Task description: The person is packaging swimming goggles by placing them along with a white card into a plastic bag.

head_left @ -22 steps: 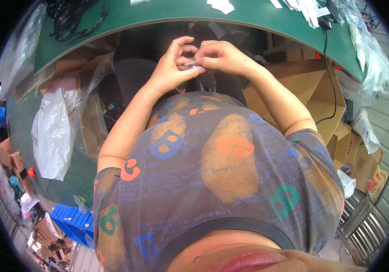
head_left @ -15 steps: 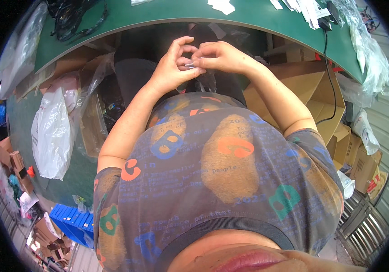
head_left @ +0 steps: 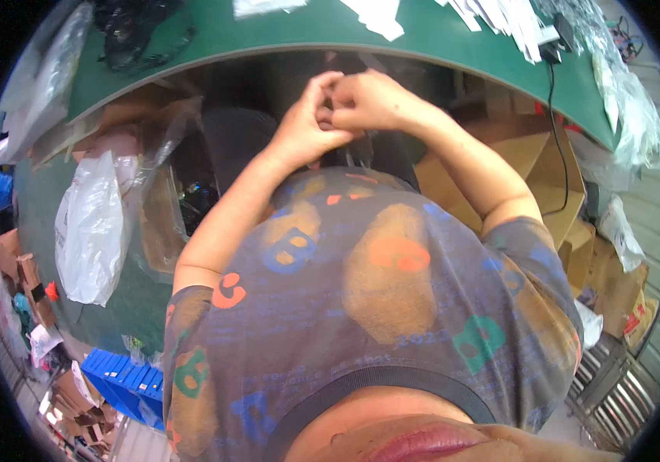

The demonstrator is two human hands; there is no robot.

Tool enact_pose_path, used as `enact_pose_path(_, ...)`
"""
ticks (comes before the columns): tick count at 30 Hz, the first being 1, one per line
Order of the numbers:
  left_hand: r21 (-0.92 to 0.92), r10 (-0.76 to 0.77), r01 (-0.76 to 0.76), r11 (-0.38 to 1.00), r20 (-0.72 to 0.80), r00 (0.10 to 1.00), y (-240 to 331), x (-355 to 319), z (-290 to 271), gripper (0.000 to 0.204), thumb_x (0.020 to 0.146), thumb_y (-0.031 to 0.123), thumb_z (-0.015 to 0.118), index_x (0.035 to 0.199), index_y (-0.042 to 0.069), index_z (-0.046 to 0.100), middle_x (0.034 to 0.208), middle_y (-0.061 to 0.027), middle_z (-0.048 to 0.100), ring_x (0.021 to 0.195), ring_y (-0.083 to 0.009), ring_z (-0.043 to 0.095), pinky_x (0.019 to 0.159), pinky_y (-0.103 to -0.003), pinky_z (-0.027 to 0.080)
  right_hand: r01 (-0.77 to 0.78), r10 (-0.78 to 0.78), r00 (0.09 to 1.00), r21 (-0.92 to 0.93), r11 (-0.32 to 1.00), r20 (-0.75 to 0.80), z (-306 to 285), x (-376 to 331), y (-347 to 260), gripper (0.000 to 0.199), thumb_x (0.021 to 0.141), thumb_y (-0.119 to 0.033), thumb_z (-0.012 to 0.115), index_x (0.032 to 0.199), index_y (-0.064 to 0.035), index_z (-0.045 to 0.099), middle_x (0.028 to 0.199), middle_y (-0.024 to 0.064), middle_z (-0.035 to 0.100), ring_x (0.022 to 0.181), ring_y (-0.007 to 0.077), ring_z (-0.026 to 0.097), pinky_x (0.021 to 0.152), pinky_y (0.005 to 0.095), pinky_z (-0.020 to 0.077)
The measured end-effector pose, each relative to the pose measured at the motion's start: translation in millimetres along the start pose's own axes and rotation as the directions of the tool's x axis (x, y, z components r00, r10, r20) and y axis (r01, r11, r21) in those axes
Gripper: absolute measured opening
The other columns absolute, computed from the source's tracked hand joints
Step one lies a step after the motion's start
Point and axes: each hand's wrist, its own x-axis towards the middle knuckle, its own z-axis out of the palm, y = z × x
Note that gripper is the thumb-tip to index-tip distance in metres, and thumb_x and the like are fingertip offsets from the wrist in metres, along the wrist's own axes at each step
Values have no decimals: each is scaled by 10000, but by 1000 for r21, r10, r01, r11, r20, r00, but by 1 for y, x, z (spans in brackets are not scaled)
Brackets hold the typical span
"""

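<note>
While both hands, left hand (head_left: 303, 127) and right hand (head_left: 368, 100), pinch together on a tiny part (head_left: 330, 110) at twelve o'clock below the green counter (head_left: 307, 35), steady fingertip pressure probably works best.

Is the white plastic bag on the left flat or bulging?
Bulging: the white plastic bag looks rounded and creased, so something seems inside.
</note>
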Motion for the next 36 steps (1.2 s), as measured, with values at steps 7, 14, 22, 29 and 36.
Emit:
enact_pose_path(7,140,51,-48,989,-14,999,-28,1,-15,576,854,97,808,1337,77,495,1217,-75,624,1070,-148,645,908,-316,547,131,-103,989,303,944,-107,12,-26,37,245,945,-267,691,935,-22,702,843,80,660,783,196,647,703,344,516)
enact_pose_path(14,152,75,-79,985,28,997,-7,-20,-16,132,959,105,693,1047,5,694,1000,-30,688,925,-105,648,832,-281,534,127,-81,989,444,887,-121,18,-55,30,177,943,-193,705,1024,-35,716,889,46,604,838,155,601,756,300,494)
enact_pose_path(22,177,172,-193,965,126,977,-2,-25,-13,135,910,116,755,1001,19,727,1169,-73,655,1061,-150,642,902,-293,535,103,-94,995,379,919,-43,10,-64,22,201,914,-197,756,1039,-51,698,880,-1,587,823,108,555,745,269,474)
enact_pose_path(29,167,86,-108,980,135,987,13,-36,-13,109,869,98,781,873,41,689,1220,-78,616,1104,-167,626,904,-300,545,-243,69,961,692,680,269,3,-75,28,172,925,-176,752,1036,-60,689,806,-92,555,744,22,491,656,203,411)
enact_pose_path(36,315,93,-146,938,177,980,56,-48,-1,187,841,127,783,962,48,665,1175,-103,615,1106,-208,625,928,-347,543,-6,-1,1000,406,914,16,-5,-84,-14,119,893,-135,727,936,-55,650,786,-10,602,686,126,568,627,280,466)
